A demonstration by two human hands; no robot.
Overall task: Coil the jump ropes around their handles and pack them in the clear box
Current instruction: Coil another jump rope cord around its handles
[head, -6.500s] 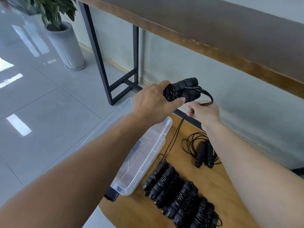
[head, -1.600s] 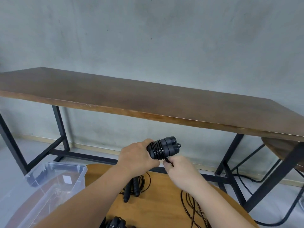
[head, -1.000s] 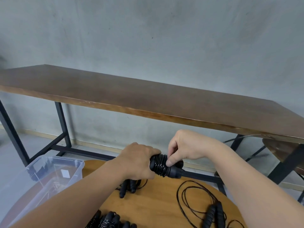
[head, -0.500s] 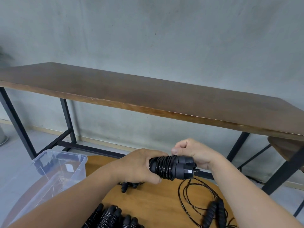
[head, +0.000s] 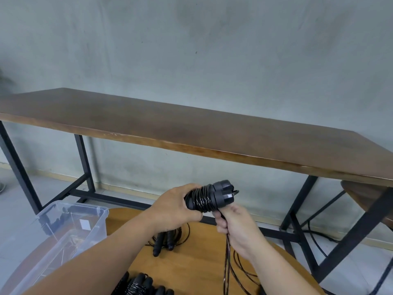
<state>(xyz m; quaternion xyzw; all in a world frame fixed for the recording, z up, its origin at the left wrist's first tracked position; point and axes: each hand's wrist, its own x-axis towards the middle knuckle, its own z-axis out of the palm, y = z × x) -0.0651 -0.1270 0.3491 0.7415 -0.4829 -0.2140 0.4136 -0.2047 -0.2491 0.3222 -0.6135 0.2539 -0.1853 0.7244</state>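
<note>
Right hand (head: 234, 226), up top 0.5 s ago, is now pinching cord at 6 o'clock below the left-hand (head: 176, 207)-gripped handles (head: 209, 199); another wrap is going on, packing pending.

Clear box (head: 89, 220) left of round table (head: 191, 258); long bench (head: 191, 133) behind.

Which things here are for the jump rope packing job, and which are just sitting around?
For the job:
- left hand and right hand
- jump rope being coiled
- clear box
- loose jump rope
- coiled ropes
- round table

Just sitting around:
- long wooden bench
- floor cables
</note>
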